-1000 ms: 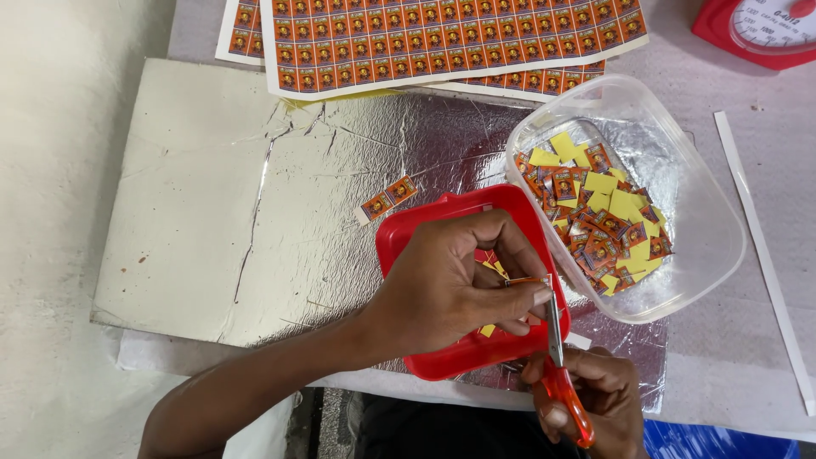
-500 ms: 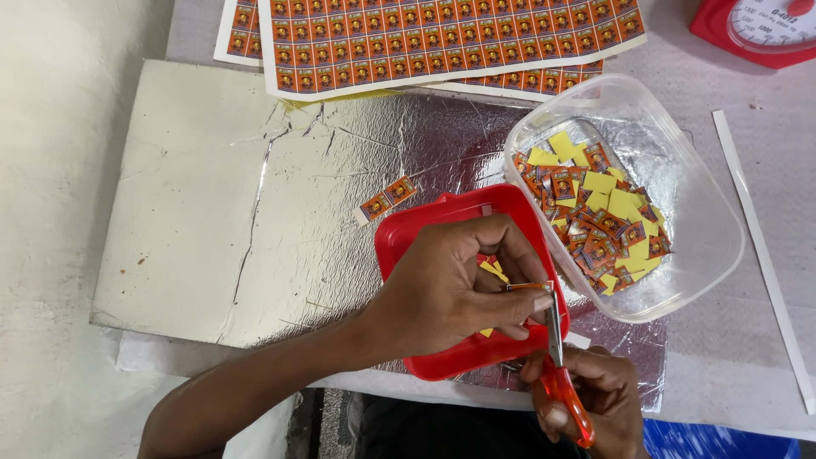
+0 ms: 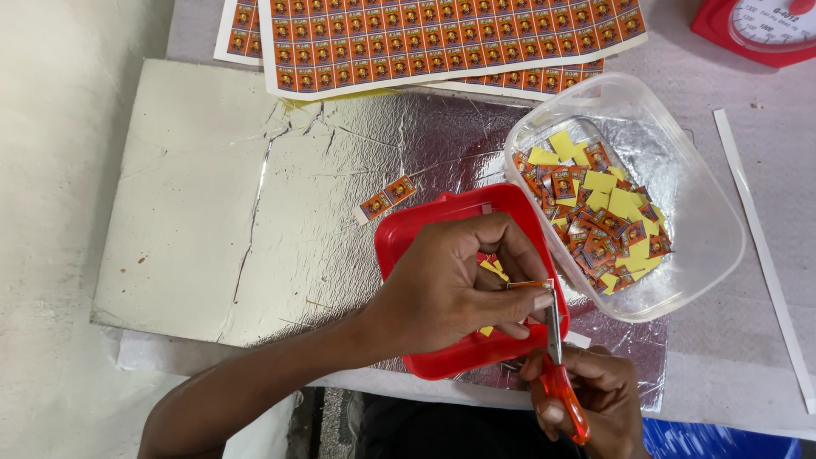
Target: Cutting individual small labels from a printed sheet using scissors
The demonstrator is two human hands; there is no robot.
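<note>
Centrally, left hand (image 3: 455,289) pinching orange label strip (image 3: 525,285), right hand (image 3: 595,399) gripping red scissors (image 3: 557,361)

The left hand (image 3: 455,293) is curled, its fingers bent in and pinched close together. Its arm reaches in from the bottom left. The right hand (image 3: 591,399) sits low, fingers closed tight in a grip.

A single head-worn camera is looking steeply down from close above at the table (image 3: 765,357), facing away from the wearer.
</note>
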